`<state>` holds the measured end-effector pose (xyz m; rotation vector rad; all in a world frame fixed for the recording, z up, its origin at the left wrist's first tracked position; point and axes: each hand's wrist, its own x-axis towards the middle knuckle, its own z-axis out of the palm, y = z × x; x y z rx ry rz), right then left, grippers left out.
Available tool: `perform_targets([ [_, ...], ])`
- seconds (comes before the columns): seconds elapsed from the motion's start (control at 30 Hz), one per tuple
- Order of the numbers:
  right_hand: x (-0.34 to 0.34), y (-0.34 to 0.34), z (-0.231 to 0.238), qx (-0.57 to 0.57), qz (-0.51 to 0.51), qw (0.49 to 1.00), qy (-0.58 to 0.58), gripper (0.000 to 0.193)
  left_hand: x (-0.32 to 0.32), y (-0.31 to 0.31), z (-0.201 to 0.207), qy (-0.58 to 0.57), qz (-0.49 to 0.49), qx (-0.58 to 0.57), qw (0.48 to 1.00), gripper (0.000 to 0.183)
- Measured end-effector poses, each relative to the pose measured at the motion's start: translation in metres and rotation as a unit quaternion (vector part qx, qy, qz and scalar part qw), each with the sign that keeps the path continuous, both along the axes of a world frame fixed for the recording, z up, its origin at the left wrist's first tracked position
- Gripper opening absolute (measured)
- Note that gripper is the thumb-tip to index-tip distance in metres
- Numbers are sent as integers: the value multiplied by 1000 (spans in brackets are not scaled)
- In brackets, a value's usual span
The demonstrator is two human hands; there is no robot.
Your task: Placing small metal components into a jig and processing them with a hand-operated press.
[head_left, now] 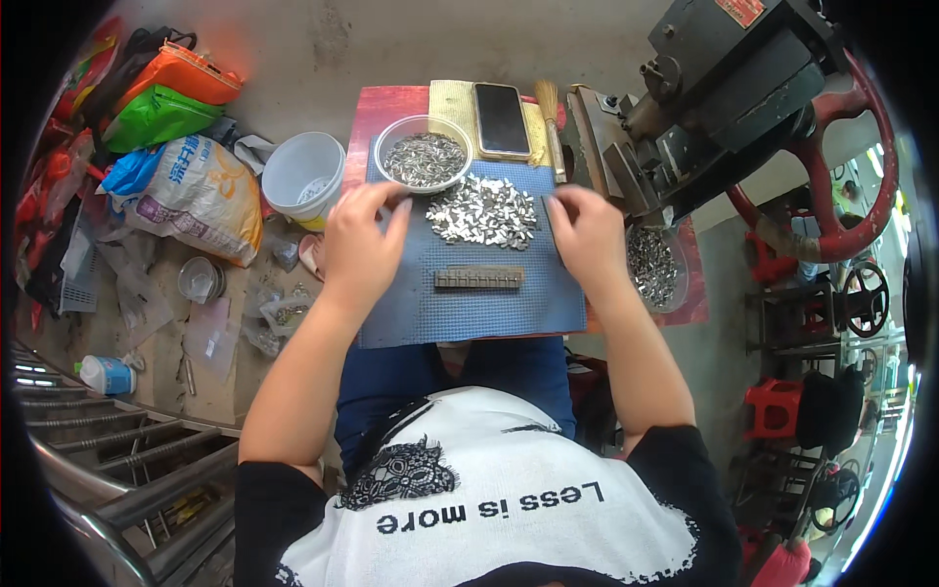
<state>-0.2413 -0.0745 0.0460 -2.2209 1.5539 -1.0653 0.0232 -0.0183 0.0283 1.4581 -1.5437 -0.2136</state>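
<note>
My left hand (364,240) hovers at the left edge of a blue ribbed mat (411,293), just below a clear round tub (380,168). Its fingers are bent, the thumb apart, and I see nothing in them. On the mat's right side my right hand (593,233) is held with loosely bent fingers, also with nothing visible in it. Between the hands lies a loose heap of small shiny metal pieces (481,213). Similar small metal parts (424,159) fill the tub. Nearer to me rests a grooved metal bar-shaped fixture (478,279), which neither hand touches.
A phone (502,119) and a brush (552,127) lie at the mat's far side. On the right stands a dark press (724,108) with a red handwheel (817,220), above a tray of metal parts (653,266). A white bucket (303,174) and bags (201,191) stand left.
</note>
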Motion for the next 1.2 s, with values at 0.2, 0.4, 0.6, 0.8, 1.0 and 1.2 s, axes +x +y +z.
perform_targets([
  [0.2,-17,28,-32,14,-90,979,184,24,-24,37,-16,35,-14,53,998,14],
  [0.4,-12,40,3,131,136,982,-19,23,-28,59,-34,27,-13,42,999,8],
  [0.6,5,42,6,87,274,955,69,23,-32,61,-29,-10,-25,56,998,14],
  [0.8,12,34,1,78,298,948,83,22,-33,58,-29,-16,-27,74,997,16],
  [1.0,16,38,0,92,320,939,89,21,-34,58,-26,-30,-34,88,995,17],
  [1.2,10,35,2,122,323,935,82,22,-33,61,-11,-48,-73,167,982,23],
])
